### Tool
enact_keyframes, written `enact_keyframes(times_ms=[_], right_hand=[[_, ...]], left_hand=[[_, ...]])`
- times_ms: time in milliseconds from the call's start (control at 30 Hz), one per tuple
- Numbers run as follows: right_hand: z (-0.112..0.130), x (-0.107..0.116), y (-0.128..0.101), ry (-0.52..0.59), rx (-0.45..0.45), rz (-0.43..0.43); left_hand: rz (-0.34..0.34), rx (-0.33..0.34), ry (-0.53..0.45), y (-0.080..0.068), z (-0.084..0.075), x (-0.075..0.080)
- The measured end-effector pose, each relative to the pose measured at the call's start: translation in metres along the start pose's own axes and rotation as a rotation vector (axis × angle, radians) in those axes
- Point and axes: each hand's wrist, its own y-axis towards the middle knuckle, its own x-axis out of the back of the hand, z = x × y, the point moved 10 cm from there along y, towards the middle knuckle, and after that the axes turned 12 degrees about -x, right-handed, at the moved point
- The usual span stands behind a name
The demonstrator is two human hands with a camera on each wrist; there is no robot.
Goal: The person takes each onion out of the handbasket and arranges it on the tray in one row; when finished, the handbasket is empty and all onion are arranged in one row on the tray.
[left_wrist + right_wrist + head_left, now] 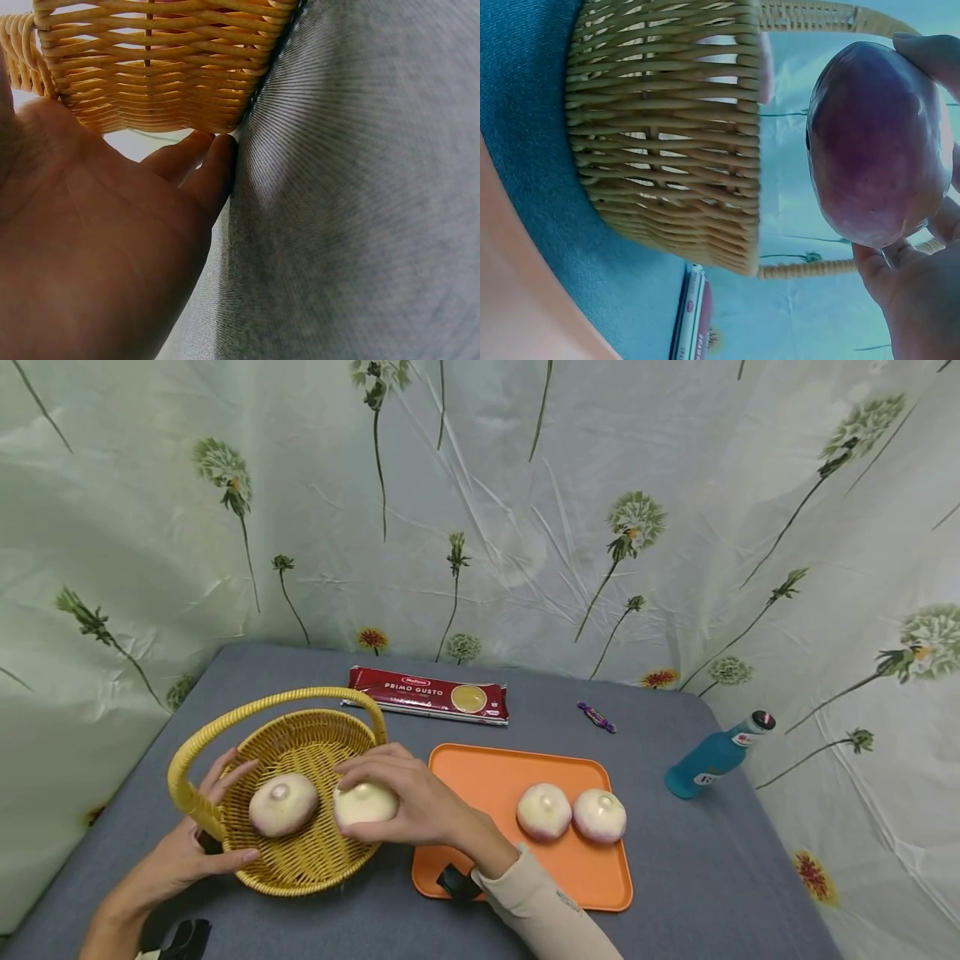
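— What are the hands doing?

— The right hand (416,806) has its fingers curled over a round, pale turnip with a purplish underside (365,802), holding it just above the inside of the woven yellow wicker basket with an arched handle (300,860). The left hand (197,852) lies flat and relaxed against the basket's near wall, fingers straight, gripping nothing — it looks to be steadying it.

— And what's already in there?

— A second pale turnip (282,804) sits on the basket floor, just beside the held one. Two more turnips (543,811) lie touching each other on the flat orange plastic tray (487,777) to the right.

— So which step is this?

— I'd judge it the placing of one turnip; next it needs lowering onto the weave and the fingers opening without knocking its neighbour.

— Anything further out?

— A red pasta packet (429,695), a small purple wrapped sweet (597,717) and a tipped blue bottle (716,756) on the grey cloth-covered table (712,877).
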Motion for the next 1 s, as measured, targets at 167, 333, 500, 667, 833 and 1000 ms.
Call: enact_keyframes(times_ms=[167, 333, 500, 667, 833, 1000], right_hand=[[0.001, 0.008, -0.007, 0.015, 0.009, -0.021], [-0.003, 0.016, -0.014, 0.018, -0.003, -0.042], [-0.012, 0.023, -0.022, 0.042, -0.046, -0.043], [-0.022, 0.032, -0.03, 0.05, -0.082, -0.061], [-0.032, 0.04, -0.038, 0.054, -0.123, -0.078], [-0.041, 0.044, -0.047, 0.05, -0.152, -0.074]], left_hand=[[0.0, -0.032, -0.009, 0.0, 0.0, -0.001], [0.005, -0.036, -0.006, 0.0, 0.0, -0.002], [0.006, -0.023, -0.008, -0.001, 0.001, -0.001], [0.007, -0.011, -0.006, -0.001, 0.002, -0.001], [0.004, -0.02, 0.01, -0.001, 0.002, -0.001], [-0.001, -0.005, 0.026, -0.001, 0.002, 0.001]])
